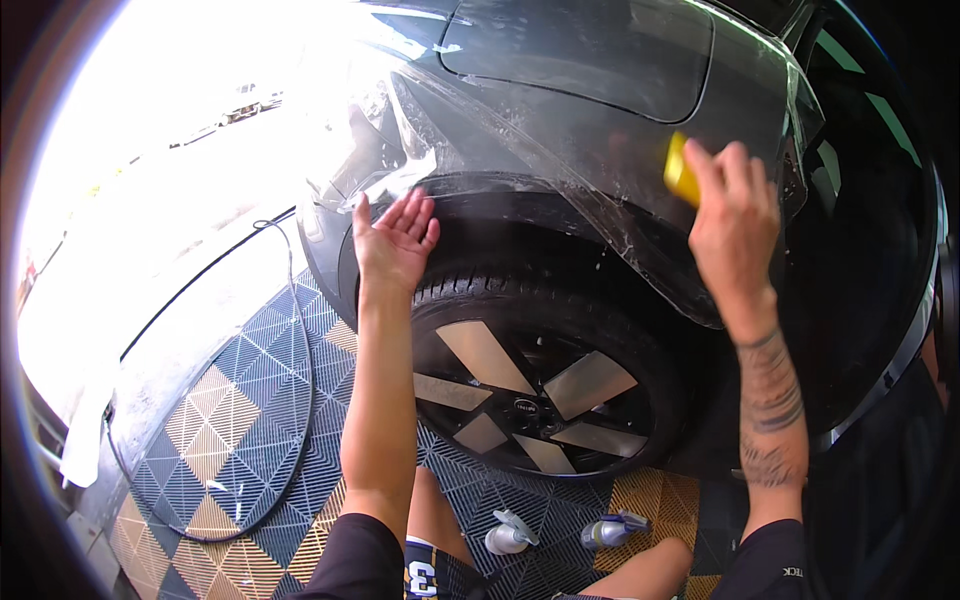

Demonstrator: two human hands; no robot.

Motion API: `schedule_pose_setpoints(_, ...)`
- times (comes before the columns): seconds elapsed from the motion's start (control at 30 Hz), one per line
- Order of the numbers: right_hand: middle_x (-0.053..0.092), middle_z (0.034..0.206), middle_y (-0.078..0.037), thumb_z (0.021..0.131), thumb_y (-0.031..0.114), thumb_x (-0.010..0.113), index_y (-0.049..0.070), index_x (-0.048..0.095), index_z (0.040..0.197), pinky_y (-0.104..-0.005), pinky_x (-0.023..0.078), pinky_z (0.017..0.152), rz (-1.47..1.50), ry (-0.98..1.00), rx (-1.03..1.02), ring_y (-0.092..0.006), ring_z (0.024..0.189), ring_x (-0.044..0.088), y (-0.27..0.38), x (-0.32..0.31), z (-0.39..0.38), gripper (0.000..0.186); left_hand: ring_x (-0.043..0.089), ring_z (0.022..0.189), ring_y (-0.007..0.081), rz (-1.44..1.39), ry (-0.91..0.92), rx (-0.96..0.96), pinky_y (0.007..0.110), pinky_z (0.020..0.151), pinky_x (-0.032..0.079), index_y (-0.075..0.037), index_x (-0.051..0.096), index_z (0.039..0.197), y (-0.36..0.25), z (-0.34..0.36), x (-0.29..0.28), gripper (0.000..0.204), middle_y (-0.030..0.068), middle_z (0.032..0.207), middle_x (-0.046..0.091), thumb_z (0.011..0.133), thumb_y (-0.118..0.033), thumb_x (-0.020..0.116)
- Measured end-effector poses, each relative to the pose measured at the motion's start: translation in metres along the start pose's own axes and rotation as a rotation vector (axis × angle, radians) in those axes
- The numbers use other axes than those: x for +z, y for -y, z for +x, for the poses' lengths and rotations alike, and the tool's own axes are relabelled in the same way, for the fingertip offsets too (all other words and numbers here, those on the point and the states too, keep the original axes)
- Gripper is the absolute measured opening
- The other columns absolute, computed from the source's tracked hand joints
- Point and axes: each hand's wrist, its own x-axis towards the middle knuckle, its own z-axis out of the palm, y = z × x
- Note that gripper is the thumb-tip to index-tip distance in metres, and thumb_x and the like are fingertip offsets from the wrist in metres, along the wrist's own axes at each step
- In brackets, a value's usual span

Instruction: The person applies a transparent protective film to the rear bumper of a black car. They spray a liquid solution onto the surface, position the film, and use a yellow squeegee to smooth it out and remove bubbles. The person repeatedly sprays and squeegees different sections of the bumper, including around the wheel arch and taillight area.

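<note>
My right hand (738, 225) grips a yellow squeegee (682, 172) in front of the dark grey car body panel (590, 120). A clear plastic film (585, 190) lies over that panel. Its loose lower edge hangs across the wheel arch, and its left part is bunched into folds. My left hand (396, 242) is open, palm turned up and fingers spread, at the left end of the wheel arch just below the folded film. Whether its fingertips touch the film, I cannot tell. Water drops show on the panel and the film.
Below the arch is a wheel (525, 400) with a black tyre and silver-and-black spokes. Two spray bottles (506, 536) stand on the patterned floor tiles (225, 420) near my legs. A thin hose (308, 390) loops across the floor at left. A fuel flap (580, 50) sits higher on the panel.
</note>
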Motion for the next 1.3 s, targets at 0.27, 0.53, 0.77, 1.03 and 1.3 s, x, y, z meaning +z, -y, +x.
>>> schedule_pose_setpoints(0.27,0.051,0.084,-0.007,0.073,-0.006,0.057,0.008,0.062,0.106,-0.0388,0.049,0.068,0.389,-0.021,0.019,-0.0260,0.080,0.057,-0.001,-0.026,0.003,0.036,0.059,0.080,0.0173,-0.180,-0.005,0.341,0.026,0.065,0.051,0.000,0.053,0.104,-0.019,0.060,-0.109,0.014,0.0074,0.088,0.059,0.094,-0.010,0.052)
schedule_pose_setpoints(0.53,0.050,0.094,-0.005,0.079,0.007,0.056,0.012,0.058,0.107,-0.0376,0.043,0.070,0.157,0.123,0.033,-0.0234,0.088,0.053,-0.023,0.002,0.040,0.028,0.057,0.099,0.0268,-0.200,-0.306,-0.086,0.042,0.084,0.048,0.006,0.045,0.115,-0.059,0.068,-0.121,0.058,0.0138,0.110,0.056,0.080,-0.037,0.062)
schedule_pose_setpoints(0.77,0.050,0.096,-0.007,0.077,0.002,0.057,0.008,0.056,0.104,-0.0389,0.045,0.072,0.176,0.108,0.047,-0.0261,0.089,0.053,-0.007,-0.003,0.054,0.029,0.058,0.067,0.0181,0.327,0.313,-0.502,0.033,0.067,0.047,-0.003,0.054,0.096,-0.187,0.112,-0.122,0.061,0.0085,0.089,0.061,0.078,-0.060,0.064)
schedule_pose_setpoints(1.03,0.056,0.100,-0.008,0.078,-0.011,0.052,0.003,0.054,0.109,-0.0307,0.049,0.075,0.268,0.073,0.176,-0.0232,0.089,0.059,0.008,0.008,0.052,0.033,0.041,0.051,0.0046,0.287,0.315,0.099,0.020,0.048,0.036,-0.013,0.052,0.073,-0.106,0.133,-0.150,0.025,-0.0082,0.059,0.043,0.085,-0.027,0.069)
schedule_pose_setpoints(1.3,0.062,0.072,-0.007,0.069,0.004,0.063,0.003,0.062,0.076,-0.0245,0.051,0.048,0.645,0.341,0.257,-0.0152,0.060,0.063,0.287,-0.136,0.042,0.008,0.047,0.049,0.0044,0.464,0.409,-0.004,0.018,0.040,0.038,-0.011,0.055,0.080,-0.102,0.153,-0.174,0.016,-0.0026,0.067,0.055,0.088,-0.020,0.065)
